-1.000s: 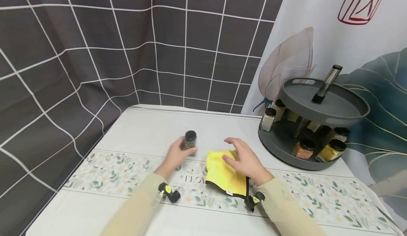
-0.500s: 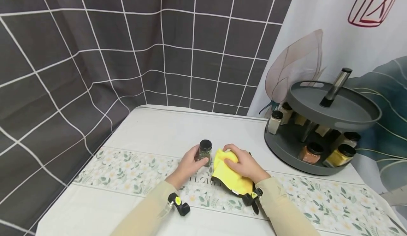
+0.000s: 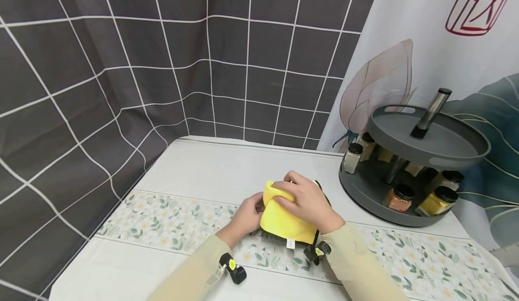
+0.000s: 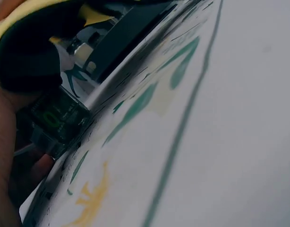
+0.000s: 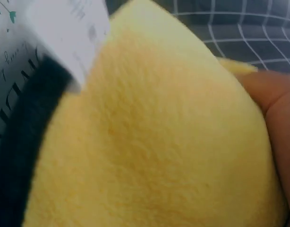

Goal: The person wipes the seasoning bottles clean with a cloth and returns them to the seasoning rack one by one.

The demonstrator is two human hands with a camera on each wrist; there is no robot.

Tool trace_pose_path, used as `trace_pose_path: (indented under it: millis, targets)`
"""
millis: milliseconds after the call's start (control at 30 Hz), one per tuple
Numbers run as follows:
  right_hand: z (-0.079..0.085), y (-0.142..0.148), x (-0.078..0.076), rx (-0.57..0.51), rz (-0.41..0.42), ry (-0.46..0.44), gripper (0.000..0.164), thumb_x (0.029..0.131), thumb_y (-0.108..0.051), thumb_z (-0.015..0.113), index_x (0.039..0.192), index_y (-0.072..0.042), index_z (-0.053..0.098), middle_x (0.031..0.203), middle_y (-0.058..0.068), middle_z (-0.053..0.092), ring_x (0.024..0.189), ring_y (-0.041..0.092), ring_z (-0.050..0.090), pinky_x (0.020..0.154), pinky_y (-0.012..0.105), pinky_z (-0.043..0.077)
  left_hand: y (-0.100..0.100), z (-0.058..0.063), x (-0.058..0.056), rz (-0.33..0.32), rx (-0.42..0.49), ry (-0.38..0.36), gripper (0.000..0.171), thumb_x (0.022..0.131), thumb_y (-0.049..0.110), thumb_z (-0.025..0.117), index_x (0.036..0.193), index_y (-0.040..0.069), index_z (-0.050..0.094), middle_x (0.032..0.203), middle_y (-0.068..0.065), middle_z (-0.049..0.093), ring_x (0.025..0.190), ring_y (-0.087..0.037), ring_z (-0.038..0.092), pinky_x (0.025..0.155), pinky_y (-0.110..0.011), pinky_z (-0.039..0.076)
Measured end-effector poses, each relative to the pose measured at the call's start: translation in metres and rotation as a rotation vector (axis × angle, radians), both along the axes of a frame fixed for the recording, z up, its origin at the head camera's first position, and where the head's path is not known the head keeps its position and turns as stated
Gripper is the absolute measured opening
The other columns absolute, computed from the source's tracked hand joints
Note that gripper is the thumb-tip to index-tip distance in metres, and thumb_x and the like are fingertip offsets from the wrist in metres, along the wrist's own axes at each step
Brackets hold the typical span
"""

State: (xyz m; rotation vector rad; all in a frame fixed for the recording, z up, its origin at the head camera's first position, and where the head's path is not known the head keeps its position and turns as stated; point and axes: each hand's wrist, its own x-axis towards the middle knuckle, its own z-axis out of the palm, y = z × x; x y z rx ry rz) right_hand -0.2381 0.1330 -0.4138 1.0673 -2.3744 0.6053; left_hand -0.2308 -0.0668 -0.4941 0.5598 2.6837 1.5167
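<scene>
My left hand (image 3: 245, 216) grips a small square glass spice jar (image 4: 60, 120) with dark green contents, low over the tablecloth. In the head view the cloth and my hands hide this jar. A yellow cleaning cloth (image 3: 284, 222) with black edging and a white tag is pinched in my right hand (image 3: 307, 200), which holds it against the top of the jar. The cloth drapes in front of the jar and fills most of the right wrist view. Whether the jar's base touches the table cannot be seen.
A grey two-tier turntable rack (image 3: 430, 139) stands at the right, its lower tier bearing several black-lidded spice jars, among them an orange one (image 3: 400, 198) and a yellow one (image 3: 438, 202). A dark grid-patterned curtain (image 3: 267, 84) hangs behind the white floral tablecloth (image 3: 170, 220).
My left hand has carried the jar rightward to the cloth. My right hand has taken hold of the cloth, lifted it and brought it over the jar's top.
</scene>
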Motion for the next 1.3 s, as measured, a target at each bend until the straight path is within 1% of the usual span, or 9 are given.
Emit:
trace_pose_path:
  millis: [167, 300, 533, 633, 767, 900, 1067, 1167, 1300]
  targets:
    - [-0.002, -0.006, -0.007, -0.017, -0.125, -0.095, 0.022, 0.086, -0.038, 0.06, 0.104, -0.028, 0.066, 0.088, -0.012, 0.048, 0.065, 0.006, 0.044, 0.054, 0.024, 0.041, 0.001, -0.002, 0.0, -0.017, -0.054, 0.041, 0.047, 0.084, 0.021, 0.064, 0.128, 0.017, 0.048, 0.113, 0.005, 0.058, 0.105, -0.01, 0.056, 0.091, -0.025, 0.045]
    - [-0.008, 0.005, -0.013, -0.062, -0.142, -0.143, 0.02, 0.084, -0.033, 0.061, 0.102, -0.027, 0.067, 0.089, -0.014, 0.052, 0.068, 0.006, 0.046, 0.058, 0.025, 0.043, 0.0, 0.0, 0.0, -0.002, -0.086, 0.062, 0.046, 0.081, 0.02, 0.066, 0.124, 0.018, 0.051, 0.109, 0.006, 0.059, 0.102, -0.009, 0.056, 0.089, -0.025, 0.046]
    - [-0.008, 0.006, -0.001, -0.011, -0.055, 0.007, 0.018, 0.082, -0.03, 0.063, 0.099, -0.024, 0.067, 0.087, -0.012, 0.051, 0.067, 0.005, 0.044, 0.055, 0.024, 0.043, 0.0, 0.0, -0.002, 0.015, -0.104, 0.076, 0.041, 0.083, 0.024, 0.066, 0.122, 0.02, 0.053, 0.104, 0.01, 0.058, 0.098, -0.006, 0.056, 0.086, -0.021, 0.047]
    - [-0.003, -0.003, 0.002, 0.014, -0.042, 0.018, 0.019, 0.084, -0.035, 0.062, 0.099, -0.025, 0.067, 0.086, -0.012, 0.049, 0.066, 0.005, 0.043, 0.053, 0.024, 0.042, 0.001, 0.001, -0.002, 0.007, -0.118, 0.076, 0.04, 0.085, 0.022, 0.063, 0.123, 0.019, 0.051, 0.107, 0.008, 0.058, 0.1, -0.007, 0.056, 0.088, -0.023, 0.047]
    - [-0.006, -0.006, -0.003, -0.067, -0.103, -0.12, 0.022, 0.086, -0.039, 0.059, 0.103, -0.026, 0.066, 0.088, -0.014, 0.052, 0.068, 0.004, 0.047, 0.057, 0.024, 0.043, 0.0, 0.002, -0.001, 0.0, -0.172, 0.093, 0.046, 0.083, 0.017, 0.066, 0.126, 0.017, 0.049, 0.112, 0.005, 0.058, 0.104, -0.01, 0.056, 0.092, -0.027, 0.045]
    - [-0.023, 0.0, -0.009, -0.192, -0.155, -0.252, 0.026, 0.089, -0.039, 0.055, 0.111, -0.026, 0.061, 0.095, -0.012, 0.058, 0.072, 0.006, 0.051, 0.063, 0.027, 0.046, -0.001, 0.002, 0.0, -0.011, -0.214, 0.119, 0.052, 0.079, 0.015, 0.068, 0.127, 0.017, 0.048, 0.115, 0.005, 0.057, 0.105, -0.011, 0.055, 0.094, -0.03, 0.044]
    - [-0.047, 0.006, -0.007, -0.281, -0.151, -0.33, 0.024, 0.091, -0.025, 0.055, 0.115, -0.024, 0.054, 0.096, -0.004, 0.059, 0.071, 0.011, 0.052, 0.063, 0.031, 0.047, -0.002, 0.001, 0.0, -0.018, -0.152, 0.119, 0.047, 0.083, 0.03, 0.066, 0.126, 0.02, 0.05, 0.11, 0.007, 0.057, 0.101, -0.007, 0.056, 0.09, -0.025, 0.046]
    - [-0.06, 0.007, -0.006, -0.253, -0.18, -0.378, 0.02, 0.086, -0.017, 0.06, 0.103, -0.025, 0.057, 0.087, -0.006, 0.058, 0.068, 0.011, 0.051, 0.059, 0.029, 0.044, -0.002, 0.0, -0.001, -0.013, -0.128, 0.121, 0.049, 0.082, 0.039, 0.066, 0.125, 0.021, 0.05, 0.106, 0.008, 0.057, 0.098, -0.007, 0.057, 0.087, -0.023, 0.047]
    - [-0.07, 0.008, -0.005, -0.065, -0.241, -0.408, 0.017, 0.079, -0.016, 0.064, 0.088, -0.028, 0.056, 0.073, -0.01, 0.052, 0.062, 0.011, 0.046, 0.055, 0.026, 0.039, -0.002, -0.001, -0.003, -0.005, -0.135, 0.133, 0.051, 0.08, 0.048, 0.065, 0.122, 0.022, 0.052, 0.101, 0.007, 0.058, 0.094, -0.007, 0.058, 0.084, -0.023, 0.048]
